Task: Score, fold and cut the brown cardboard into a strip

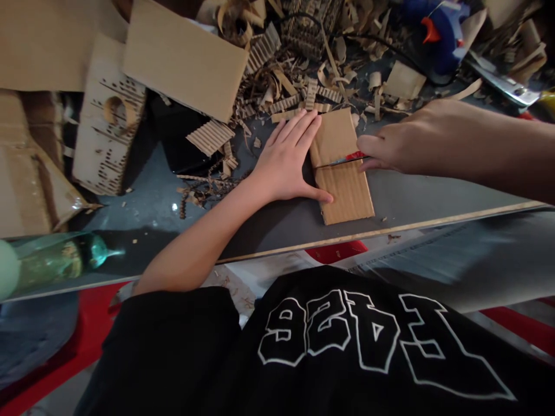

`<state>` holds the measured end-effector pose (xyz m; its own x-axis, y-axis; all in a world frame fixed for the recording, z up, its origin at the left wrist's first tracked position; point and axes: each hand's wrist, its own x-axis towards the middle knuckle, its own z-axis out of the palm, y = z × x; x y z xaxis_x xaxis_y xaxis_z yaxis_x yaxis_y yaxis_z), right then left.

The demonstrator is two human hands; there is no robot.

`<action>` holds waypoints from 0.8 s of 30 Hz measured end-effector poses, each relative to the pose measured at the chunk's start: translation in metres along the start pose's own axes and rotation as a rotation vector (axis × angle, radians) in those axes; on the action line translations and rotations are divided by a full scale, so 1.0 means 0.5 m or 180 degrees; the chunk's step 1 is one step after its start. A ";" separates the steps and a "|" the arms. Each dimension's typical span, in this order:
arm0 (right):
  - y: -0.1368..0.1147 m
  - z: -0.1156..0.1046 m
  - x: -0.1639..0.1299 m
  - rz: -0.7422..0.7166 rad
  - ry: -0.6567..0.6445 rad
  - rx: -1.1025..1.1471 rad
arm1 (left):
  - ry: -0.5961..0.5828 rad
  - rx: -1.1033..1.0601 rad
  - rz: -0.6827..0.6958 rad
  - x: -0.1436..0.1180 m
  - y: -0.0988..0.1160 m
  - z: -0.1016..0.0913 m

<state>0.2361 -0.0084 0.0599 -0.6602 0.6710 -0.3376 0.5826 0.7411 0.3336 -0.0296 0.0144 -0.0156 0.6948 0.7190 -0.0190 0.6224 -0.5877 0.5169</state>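
A small rectangular piece of corrugated cardboard (pixel 349 199) lies flat on the dark table near its front edge. My left hand (pixel 288 162) presses down along the cardboard's left side, fingers stretched out and thumb spread onto its lower half. Closed around a knife (pixel 342 161) is my right hand (pixel 384 153). The thin blade lies across the middle of the cardboard, reaching its left edge, and a bit of red shows beside my fingers. Most of the knife's handle is hidden in my grip.
Cardboard scraps (pixel 281 86) and curled strips are heaped behind my hands. A larger cardboard sheet (pixel 186 55) and a slotted panel (pixel 108 127) lie at left, near a green bottle (pixel 56 263) on its side. A blue glue gun (pixel 446 34) and scissors (pixel 505 81) sit back right.
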 end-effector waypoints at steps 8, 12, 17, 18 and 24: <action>0.004 -0.015 0.002 -0.0096 -0.0038 0.0000 | -0.0112 0.0092 -0.0116 -0.002 0.010 -0.005; 0.001 -0.020 -0.008 -0.0105 -0.0075 -0.0047 | -0.0067 0.0128 -0.0167 -0.002 0.012 -0.002; 0.004 -0.030 -0.020 -0.0041 -0.0231 -0.0001 | -0.0002 0.0169 -0.0109 -0.001 0.004 0.004; 0.006 -0.031 -0.022 -0.0029 -0.0219 0.0031 | -0.0003 0.0172 -0.0090 -0.001 0.003 0.005; 0.015 -0.029 -0.027 -0.0013 -0.0188 -0.0077 | 0.0003 0.0175 -0.0037 -0.001 0.002 0.005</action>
<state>0.2426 -0.0122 0.0796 -0.6329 0.6688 -0.3900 0.5680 0.7434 0.3532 -0.0286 0.0126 -0.0171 0.6871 0.7262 -0.0241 0.6493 -0.5989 0.4687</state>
